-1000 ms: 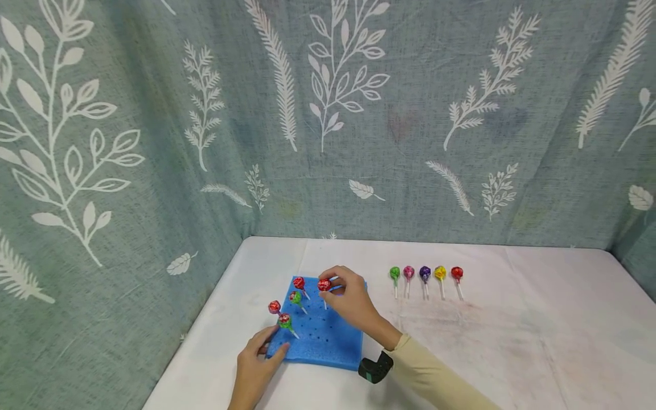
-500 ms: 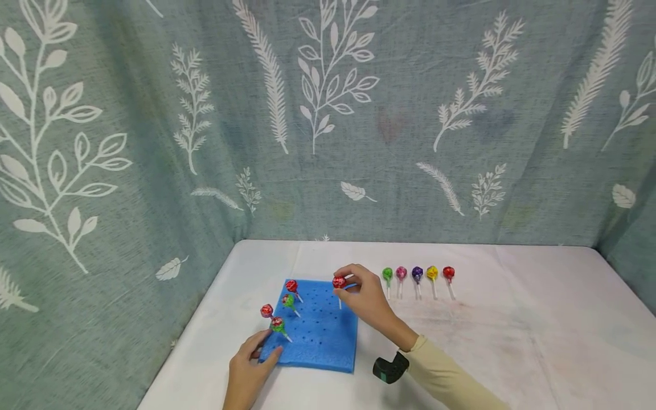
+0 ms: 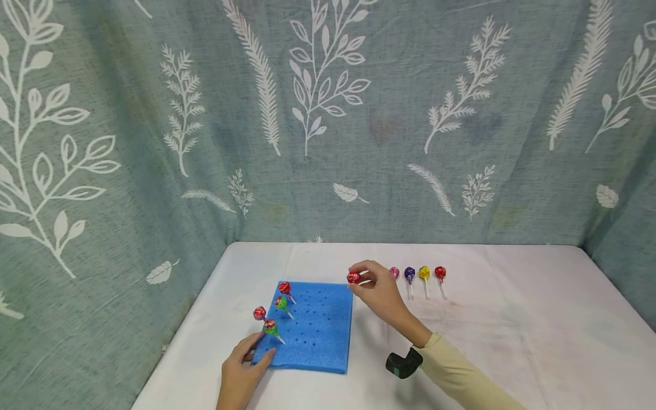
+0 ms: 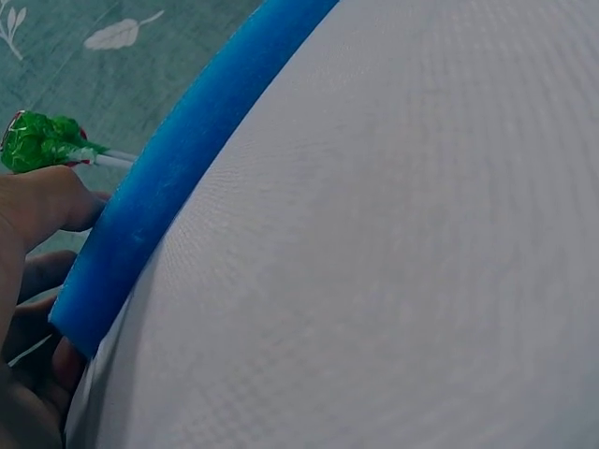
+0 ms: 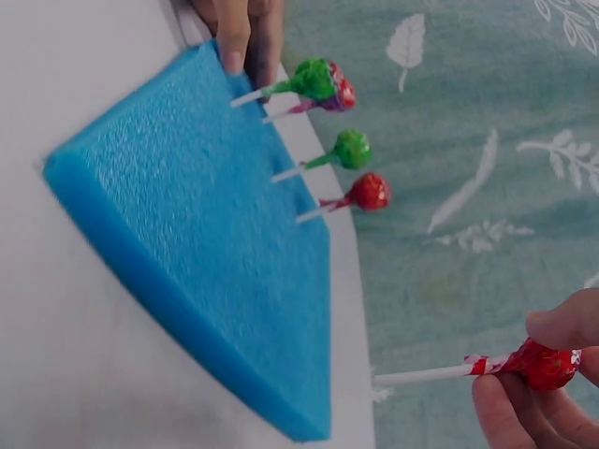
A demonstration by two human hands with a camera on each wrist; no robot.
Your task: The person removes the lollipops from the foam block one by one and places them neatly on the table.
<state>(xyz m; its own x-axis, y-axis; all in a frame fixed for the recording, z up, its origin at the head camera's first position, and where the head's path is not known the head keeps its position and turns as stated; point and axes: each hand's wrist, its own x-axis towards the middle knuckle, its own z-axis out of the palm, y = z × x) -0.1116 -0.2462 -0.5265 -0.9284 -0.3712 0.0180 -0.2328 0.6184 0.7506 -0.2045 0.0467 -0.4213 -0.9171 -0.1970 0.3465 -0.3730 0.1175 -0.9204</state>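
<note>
Foam: blue foam block (image 3: 310, 326) lies flat on the white table (image 3: 512, 330), toward its left and near side, dotted with rows of small holes.
Block edges: left edge sits close to the table's left edge; right edge faces open cloth; the near edge shows as a thick blue band in the left wrist view.
Left hand: left hand (image 3: 238, 376) rests at the near left corner of the block, fingers curled over that corner and pressing it.
Right hand: right hand (image 3: 379, 293) hangs above the table just past the block's far right corner, thumb and fingers pinching a red lollipop (image 3: 353, 277), stick pointing out free in the right wrist view.
Standing lollipops: four lollipops (image 3: 271, 313), two red and two green, stick in the block's left part, tilted.
Open room: the right and middle holes of the block are bare; wide open cloth lies right of the hands.
Row beyond: a row of loose lollipops (image 3: 424, 274) lies on the table right of the held one, partly hidden by the right hand.
Surround: leaf-print curtain (image 3: 328, 114) closes the far and left sides.
</note>
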